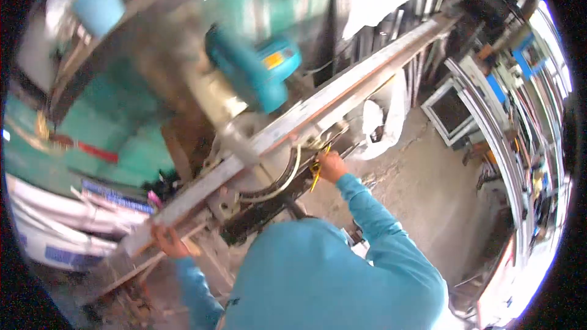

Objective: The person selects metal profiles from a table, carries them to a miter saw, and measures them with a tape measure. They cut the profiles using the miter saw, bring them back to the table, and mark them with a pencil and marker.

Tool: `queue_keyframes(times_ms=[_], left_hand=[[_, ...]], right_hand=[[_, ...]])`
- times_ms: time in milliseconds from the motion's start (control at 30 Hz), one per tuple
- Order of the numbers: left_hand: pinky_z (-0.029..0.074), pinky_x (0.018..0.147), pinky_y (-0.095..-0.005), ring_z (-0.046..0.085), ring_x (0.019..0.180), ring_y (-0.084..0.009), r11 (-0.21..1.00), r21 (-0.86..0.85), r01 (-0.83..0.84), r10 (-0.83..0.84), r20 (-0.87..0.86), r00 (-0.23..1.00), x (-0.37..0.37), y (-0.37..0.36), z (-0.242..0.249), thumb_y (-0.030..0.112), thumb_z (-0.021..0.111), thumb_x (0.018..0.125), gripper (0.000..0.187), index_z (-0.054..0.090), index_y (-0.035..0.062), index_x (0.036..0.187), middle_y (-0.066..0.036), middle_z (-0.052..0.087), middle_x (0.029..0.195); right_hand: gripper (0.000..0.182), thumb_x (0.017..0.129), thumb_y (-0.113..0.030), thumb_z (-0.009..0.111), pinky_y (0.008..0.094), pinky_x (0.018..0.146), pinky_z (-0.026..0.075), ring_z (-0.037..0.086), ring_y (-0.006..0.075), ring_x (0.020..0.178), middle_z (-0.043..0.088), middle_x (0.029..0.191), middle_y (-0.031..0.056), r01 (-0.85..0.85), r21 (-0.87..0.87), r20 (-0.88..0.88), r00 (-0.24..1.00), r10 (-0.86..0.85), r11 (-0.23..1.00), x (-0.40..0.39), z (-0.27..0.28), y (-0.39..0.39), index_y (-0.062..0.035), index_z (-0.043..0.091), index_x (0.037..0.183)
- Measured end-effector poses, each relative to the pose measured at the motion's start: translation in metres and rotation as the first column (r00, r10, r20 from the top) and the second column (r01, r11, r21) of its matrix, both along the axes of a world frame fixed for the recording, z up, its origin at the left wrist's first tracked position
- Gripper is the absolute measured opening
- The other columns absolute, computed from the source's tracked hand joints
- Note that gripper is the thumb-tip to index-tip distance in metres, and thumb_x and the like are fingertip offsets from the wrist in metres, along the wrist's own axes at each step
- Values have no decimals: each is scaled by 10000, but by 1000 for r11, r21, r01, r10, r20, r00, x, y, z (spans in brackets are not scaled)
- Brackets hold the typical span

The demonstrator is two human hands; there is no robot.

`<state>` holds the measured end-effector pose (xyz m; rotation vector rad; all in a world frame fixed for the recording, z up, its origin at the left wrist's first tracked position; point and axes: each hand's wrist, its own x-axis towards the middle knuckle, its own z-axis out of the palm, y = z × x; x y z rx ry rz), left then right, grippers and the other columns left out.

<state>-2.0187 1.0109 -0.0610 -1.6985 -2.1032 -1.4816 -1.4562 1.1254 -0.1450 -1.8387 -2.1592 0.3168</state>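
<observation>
A long grey metal profile (287, 123) runs diagonally across the view on a bench. At its lower-left end, my left hand (170, 241) grips the near edge, with thumb and fingers over it. My right hand (332, 166) is closed around a thin yellow object (316, 178), perhaps a tape measure, on the near side of the bench. A teal power saw (260, 70) with a yellow label stands behind the profile, between my hands and farther off. The saw's blade area is blurred.
A white bag (391, 125) hangs by the bench, right of my right hand. Metal profiles and a framed panel (451, 113) stand at the right, beyond the concrete floor (422, 195). Wrapped white bundles (67, 223) lie at the left. A light-blue bucket (99, 5) is at the upper left.
</observation>
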Motion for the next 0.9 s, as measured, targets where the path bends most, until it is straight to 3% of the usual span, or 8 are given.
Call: queue_keyframes(times_ms=[67, 133, 200, 367, 433, 533, 800, 900], left_hand=[[430, 940, -377, 552, 1093, -263, 929, 39, 368, -362, 315, 878, 36, 16, -29, 180, 668, 861, 325, 613, 22, 1140, -130, 599, 1184], [473, 889, -379, 594, 1018, -231, 856, -349, 382, -119, 586, 802, 128, 27, -8, 178, 614, 914, 264, 615, 28, 1131, -109, 626, 1123], [503, 865, -369, 598, 1031, -208, 593, -203, 779, -369, 791, 487, 195, 44, 29, 187, 563, 953, 265, 597, 9, 1147, -114, 618, 1136], [532, 862, -350, 601, 1056, -201, 394, -61, 917, 270, 961, -53, 283, 76, 32, 196, 521, 980, 279, 565, 5, 1178, -126, 607, 1150], [538, 853, -343, 610, 1034, -193, 341, -104, 934, 174, 984, 47, 306, 81, 42, 202, 512, 984, 267, 568, 1, 1151, -120, 611, 1128], [551, 814, -324, 628, 935, -167, 330, -212, 920, 7, 975, 223, 315, 77, 34, 201, 499, 988, 240, 575, -10, 1074, -85, 619, 1039], [544, 841, -349, 622, 929, -195, 220, -435, 873, 74, 900, 430, 299, 77, 24, 138, 572, 939, 212, 539, -24, 1071, -111, 611, 1065], [534, 883, -410, 624, 1005, -276, 292, -193, 937, 241, 963, 123, 249, 70, -6, 105, 585, 920, 286, 487, -26, 1155, -158, 597, 1151]], right_hand=[[416, 681, -325, 779, 492, 727, 515, 621, 411, 796, 636, 779, 195, 50, -40, -155, 986, -55, 998, 2, 23, -8, -76, 614, 971], [426, 696, -333, 777, 469, 705, 528, 639, 398, 792, 655, 819, 199, 217, -82, -321, 918, -232, 973, -1, 36, -22, -55, 607, 970], [449, 690, -335, 785, 426, 688, 537, 660, 361, 777, 664, 838, 197, 286, -32, -482, 835, -266, 958, -3, 54, -36, -42, 615, 983], [408, 736, -296, 782, 387, 684, 531, 666, 297, 753, 664, 825, 167, 225, -106, -706, 669, -232, 969, -18, 91, -50, -27, 631, 1003], [355, 776, -269, 774, 364, 683, 521, 643, 254, 741, 651, 819, 133, -13, -145, -859, 498, -119, 989, -27, 104, -53, -18, 632, 983], [469, 745, -313, 798, 380, 749, 510, 646, 268, 858, 654, 917, 159, -184, 68, -720, 672, 176, 981, -40, 121, -50, -23, 600, 1056], [554, 735, -342, 785, 414, 765, 509, 647, 312, 893, 647, 940, 207, -524, -263, -779, 611, 142, 810, -44, 139, -28, -6, 564, 1117], [587, 703, -332, 797, 426, 760, 509, 649, 325, 889, 651, 934, 211, -662, -317, -703, 645, 300, 680, -42, 116, -17, -7, 560, 1131]])
